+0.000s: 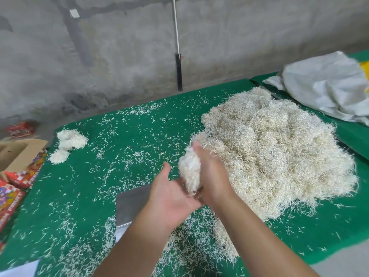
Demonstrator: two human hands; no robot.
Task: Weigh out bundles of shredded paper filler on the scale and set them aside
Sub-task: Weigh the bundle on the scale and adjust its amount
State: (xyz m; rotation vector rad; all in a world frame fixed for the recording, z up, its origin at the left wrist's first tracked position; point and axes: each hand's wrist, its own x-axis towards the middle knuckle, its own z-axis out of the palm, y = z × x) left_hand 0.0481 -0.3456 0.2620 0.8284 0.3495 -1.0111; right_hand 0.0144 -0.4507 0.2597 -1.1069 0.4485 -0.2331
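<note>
— What do the person's hands have hold of?

— A small wad of shredded paper (pixel 189 172), pressed between them above the green desk (pixel 83 196); the right hand (pixel 211 174) lies against its right side with the back of the hand to the camera, so its fingers are mostly hidden and how far they curl cannot be told; the left hand (pixel 171 196) is palm-up under the wad's lower end, thumb raised, fingers hidden beneath the paper and the other hand.

— Is the scale in view?

— Only part of it; a grey metal pan (pixel 131 204) shows just left of the left forearm, the rest covered by the arm, and no display can be seen.

— Where is the rest of the paper?

— A big loose pile (pixel 275 156) sits on the desk right beside the right hand, touching the wad at its top; two small bundles (pixel 69 140) lie well apart at the desk's far left corner; loose strands are scattered all over the green surface.

— Anything else?

— A crumpled white sack (pixel 329 90) at far right, cut off by the frame; an open cardboard box (pixel 20 154) and printed red cartons (pixel 12 194) at the left edge, also cut off, their print too blurred to read.
</note>
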